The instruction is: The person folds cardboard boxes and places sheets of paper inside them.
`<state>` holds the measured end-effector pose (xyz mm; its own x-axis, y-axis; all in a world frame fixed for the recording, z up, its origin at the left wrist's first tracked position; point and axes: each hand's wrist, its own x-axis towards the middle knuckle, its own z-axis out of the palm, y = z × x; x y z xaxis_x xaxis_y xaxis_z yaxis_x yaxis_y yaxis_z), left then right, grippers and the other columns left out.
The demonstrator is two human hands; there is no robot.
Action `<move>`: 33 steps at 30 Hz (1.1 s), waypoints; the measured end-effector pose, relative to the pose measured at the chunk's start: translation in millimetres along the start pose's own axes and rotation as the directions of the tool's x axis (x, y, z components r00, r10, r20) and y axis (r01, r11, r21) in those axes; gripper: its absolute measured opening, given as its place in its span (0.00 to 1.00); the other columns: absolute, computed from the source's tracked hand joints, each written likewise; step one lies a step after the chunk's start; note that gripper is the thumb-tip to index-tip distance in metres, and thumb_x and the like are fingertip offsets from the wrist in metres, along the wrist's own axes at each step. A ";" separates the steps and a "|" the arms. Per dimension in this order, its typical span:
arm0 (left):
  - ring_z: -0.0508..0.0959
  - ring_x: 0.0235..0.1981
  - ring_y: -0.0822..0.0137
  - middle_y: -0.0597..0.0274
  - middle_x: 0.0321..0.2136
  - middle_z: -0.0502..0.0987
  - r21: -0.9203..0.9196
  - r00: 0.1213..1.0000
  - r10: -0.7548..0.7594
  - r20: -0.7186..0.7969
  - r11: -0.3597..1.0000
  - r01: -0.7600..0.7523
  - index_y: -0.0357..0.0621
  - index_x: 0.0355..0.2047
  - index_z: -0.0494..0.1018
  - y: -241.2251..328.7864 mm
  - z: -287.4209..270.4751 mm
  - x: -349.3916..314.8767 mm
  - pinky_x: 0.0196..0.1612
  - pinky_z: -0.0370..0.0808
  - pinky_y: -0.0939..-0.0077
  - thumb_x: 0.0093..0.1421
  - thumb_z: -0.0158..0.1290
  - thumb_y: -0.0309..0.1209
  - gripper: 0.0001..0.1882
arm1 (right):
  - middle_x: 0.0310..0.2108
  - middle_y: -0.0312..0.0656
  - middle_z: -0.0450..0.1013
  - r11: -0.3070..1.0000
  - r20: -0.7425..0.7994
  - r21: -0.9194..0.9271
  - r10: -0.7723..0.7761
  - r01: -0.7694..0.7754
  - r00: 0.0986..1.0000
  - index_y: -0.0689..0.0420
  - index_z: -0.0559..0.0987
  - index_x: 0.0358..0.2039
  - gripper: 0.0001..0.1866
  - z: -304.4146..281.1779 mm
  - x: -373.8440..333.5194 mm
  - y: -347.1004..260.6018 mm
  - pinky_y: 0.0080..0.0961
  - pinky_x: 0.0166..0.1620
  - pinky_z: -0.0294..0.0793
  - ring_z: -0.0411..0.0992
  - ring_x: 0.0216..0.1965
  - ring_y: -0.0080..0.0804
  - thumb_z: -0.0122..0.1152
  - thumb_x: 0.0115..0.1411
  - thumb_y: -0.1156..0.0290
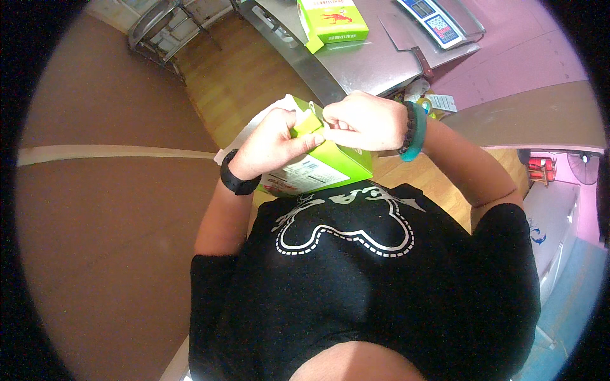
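A green and white cardboard box (343,166) is held up close in front of my chest, tilted, with its end flaps towards my fingers. My left hand (274,141), a black band on its wrist, is closed on the box's near edge, its thumb pressed against a small green flap (307,123). Curled fingers of my right hand (367,120) pinch at the same end of the box, beside the left thumb. What exactly lies between the right fingertips is hidden. A dark beaded bracelet and a teal band circle the right wrist.
On the metal table (356,66) ahead stand another green box (333,20) and a digital scale (438,26). Beside the scale lies a cleaver with a wooden handle (422,62). A metal-framed chair (155,28) stands far left; red cylinders (541,169) are at the right.
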<state>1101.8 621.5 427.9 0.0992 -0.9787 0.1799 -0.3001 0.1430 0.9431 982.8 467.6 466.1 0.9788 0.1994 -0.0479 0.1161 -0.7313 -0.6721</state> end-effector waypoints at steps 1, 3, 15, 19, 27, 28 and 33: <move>0.67 0.18 0.69 0.58 0.17 0.70 0.043 0.999 0.033 0.005 0.999 -0.033 0.35 0.24 0.70 -1.1 1.5 0.9 0.26 0.66 0.77 0.51 0.51 0.28 0.07 | 0.11 0.45 0.65 0.999 0.040 -0.044 -0.003 0.005 0.999 0.63 0.68 0.17 0.16 -2.5 1.1 0.5 0.27 0.20 0.64 0.65 0.13 0.34 0.53 0.49 0.62; 0.66 0.17 0.69 0.57 0.15 0.69 0.142 0.999 0.019 0.026 0.990 -0.022 0.35 0.23 0.70 3.5 1.2 5.8 0.24 0.66 0.76 0.50 0.51 0.28 0.07 | 0.13 0.48 0.66 0.988 0.116 -0.132 0.101 -0.085 0.988 0.65 0.70 0.15 0.17 -4.4 3.2 -2.4 0.32 0.21 0.66 0.67 0.16 0.42 0.50 0.47 0.61; 0.69 0.27 0.67 0.58 0.24 0.73 -0.015 0.999 -0.041 -0.017 0.999 0.041 0.38 0.28 0.73 0.2 -16.4 0.6 0.33 0.65 0.76 0.50 0.53 0.30 0.08 | 0.10 0.33 0.61 0.865 0.062 0.489 0.091 -0.110 0.994 0.59 0.66 0.13 0.15 14.7 15.3 29.2 0.17 0.17 0.60 0.62 0.11 0.20 0.46 0.52 0.66; 0.69 0.30 0.70 0.62 0.27 0.73 -0.145 0.998 -0.032 -0.051 0.989 0.024 0.36 0.30 0.73 8.5 -23.8 -1.6 0.36 0.65 0.77 0.50 0.54 0.29 0.09 | 0.10 0.35 0.57 0.441 0.054 0.895 0.040 -0.067 0.998 0.62 0.64 0.15 0.16 14.3 9.0 24.8 0.13 0.11 0.54 0.56 0.07 0.19 0.42 0.57 0.67; 0.72 0.29 0.75 0.62 0.27 0.74 -0.314 0.982 -0.190 -0.005 0.933 0.179 0.34 0.31 0.72 6.2 -45.8 -2.8 0.34 0.68 0.81 0.50 0.54 0.29 0.11 | 0.07 0.31 0.51 0.151 -0.077 0.988 0.333 0.027 0.940 0.55 0.61 0.11 0.16 19.0 1.0 14.3 0.17 0.10 0.48 0.51 0.05 0.21 0.40 0.55 0.66; 0.72 0.29 0.75 0.63 0.27 0.74 -0.312 0.983 -0.180 -0.031 0.936 0.162 0.33 0.31 0.72 5.6 -48.5 -3.2 0.34 0.68 0.81 0.50 0.54 0.29 0.11 | 0.06 0.31 0.50 0.092 -0.063 0.995 0.341 0.033 0.938 0.54 0.61 0.11 0.16 17.8 1.4 15.2 0.18 0.10 0.48 0.50 0.05 0.21 0.40 0.54 0.65; 0.72 0.28 0.75 0.64 0.27 0.75 -0.319 0.989 -0.136 -0.063 0.942 0.109 0.33 0.32 0.72 1.2 -57.3 -4.0 0.35 0.68 0.82 0.51 0.53 0.28 0.10 | 0.05 0.30 0.50 -0.094 -0.088 0.988 0.328 0.126 0.940 0.53 0.62 0.11 0.16 17.8 -2.7 22.2 0.18 0.10 0.48 0.50 0.06 0.21 0.44 0.53 0.63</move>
<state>1155.4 634.0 444.3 0.1988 -0.9778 0.0670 0.0306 0.0745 0.9968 979.8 462.5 438.2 0.9735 -0.1102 -0.2006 -0.0550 0.7382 -0.6723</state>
